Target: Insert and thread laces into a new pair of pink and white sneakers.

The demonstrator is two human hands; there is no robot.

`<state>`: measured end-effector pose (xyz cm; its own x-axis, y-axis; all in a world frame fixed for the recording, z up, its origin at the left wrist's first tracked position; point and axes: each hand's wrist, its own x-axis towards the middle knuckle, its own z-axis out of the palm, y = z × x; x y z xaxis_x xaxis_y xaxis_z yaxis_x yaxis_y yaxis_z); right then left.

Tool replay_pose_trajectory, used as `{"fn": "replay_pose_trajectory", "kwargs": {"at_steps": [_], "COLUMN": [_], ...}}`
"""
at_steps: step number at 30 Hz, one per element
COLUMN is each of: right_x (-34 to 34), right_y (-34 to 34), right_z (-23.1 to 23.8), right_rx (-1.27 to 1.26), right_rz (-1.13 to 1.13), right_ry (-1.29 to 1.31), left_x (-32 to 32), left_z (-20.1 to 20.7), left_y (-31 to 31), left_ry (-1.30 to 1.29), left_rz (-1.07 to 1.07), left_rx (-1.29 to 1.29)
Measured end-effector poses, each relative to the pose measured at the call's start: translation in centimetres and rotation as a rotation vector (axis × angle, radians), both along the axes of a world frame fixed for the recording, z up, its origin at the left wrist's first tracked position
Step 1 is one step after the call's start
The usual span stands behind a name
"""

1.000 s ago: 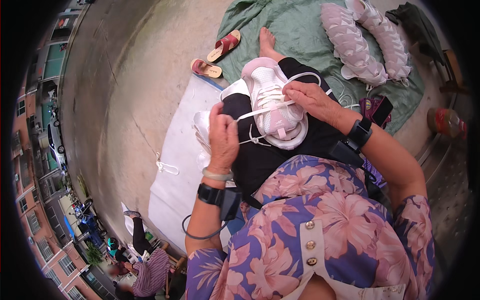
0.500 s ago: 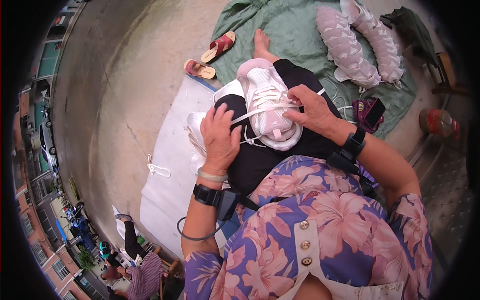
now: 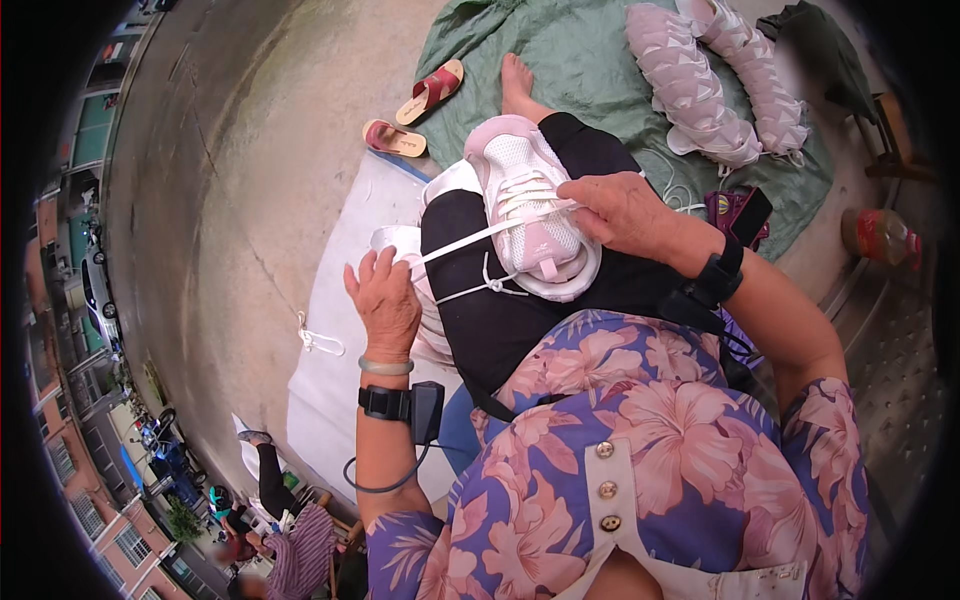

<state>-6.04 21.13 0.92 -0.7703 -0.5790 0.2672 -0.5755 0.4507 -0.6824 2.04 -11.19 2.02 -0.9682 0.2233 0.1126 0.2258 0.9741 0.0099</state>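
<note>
A white and pink sneaker [image 3: 535, 235] lies across my dark-trousered lap, toe pointing away from me. My right hand [image 3: 625, 215] is closed at the lacing, pinching a flat white shoelace [image 3: 470, 240] between thumb and fingers. From there the lace runs taut over the shoe's tongue and down to the left. My left hand [image 3: 385, 305] has the other end at its thumb and fingertips, left of my knee; its remaining fingers are spread. Beside the sneaker's heel opening, a thin white cord [image 3: 492, 284] with a knot trails over my thigh.
Pale shoe pieces sit beside my left thigh on a white sheet [image 3: 330, 400]. Red slippers [image 3: 430, 92] lie beyond. Two rows of stacked pink-white shoe uppers [image 3: 690, 85] rest on green tarp [image 3: 590, 50], near a purple pouch with a phone [image 3: 745, 215]. A red-lidded jar [image 3: 870, 240] stands right.
My left hand has moved left and down, drawing out a longer stretch of lace. My right hand has shifted slightly left and turned over the lacing, still pinching.
</note>
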Motion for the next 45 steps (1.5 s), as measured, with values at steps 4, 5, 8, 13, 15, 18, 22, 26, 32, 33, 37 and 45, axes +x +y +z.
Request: {"fn": "replay_pose_trajectory", "kwargs": {"at_steps": [4, 5, 8, 13, 15, 18, 22, 26, 32, 33, 37, 45], "right_x": [0.0, 0.1, 0.7, 1.0, 0.8, 1.5, 0.9, 0.9, 1.4, 1.3, 1.6, 3.5], "right_y": [0.8, 1.2, 1.7, 3.1, 3.9, 5.8, 10.4, 17.7, 32.6, 34.0, 33.9, 9.8], "right_z": [0.6, 0.3, -0.3, -1.6, -2.2, -2.7, -4.3, -5.8, -7.6, -7.6, -6.8, -0.9], "right_rx": [0.249, 0.271, 0.307, 0.283, 0.233, 0.259, 0.267, 0.189, 0.396, 0.390, 0.421, -0.278], "right_rz": [0.056, 0.042, 0.015, -0.029, -0.043, -0.105, -0.163, -0.289, -0.521, -0.514, -0.717, -0.328], "right_ry": [0.007, 0.015, 0.049, 0.117, 0.102, 0.124, 0.110, 0.066, 0.158, 0.159, 0.099, -1.377], "left_x": [2.9, 3.2, 3.6, 3.7, 3.9, 4.7, 6.7, 7.7, 10.4, 11.4, 10.8, 1.2], "left_z": [0.2, 0.2, 0.0, -0.2, -0.3, -0.7, -1.5, -1.5, -0.8, -1.0, 0.3, 3.4], "left_y": [-3.2, -3.5, -3.0, -2.3, -2.5, -3.4, -6.5, -9.6, -17.0, -18.8, -18.8, 2.9], "left_ry": [-0.053, -0.078, -0.093, -0.091, -0.098, -0.098, -0.087, -0.206, -0.040, 0.008, -0.066, -0.980], "left_rz": [0.104, 0.135, 0.132, 0.136, 0.143, 0.173, 0.281, 0.474, 0.701, 0.687, 0.896, 0.611], "left_rx": [-0.058, -0.070, -0.041, 0.006, -0.015, -0.023, 0.055, 0.073, 0.539, 0.631, 0.841, 1.087]}}
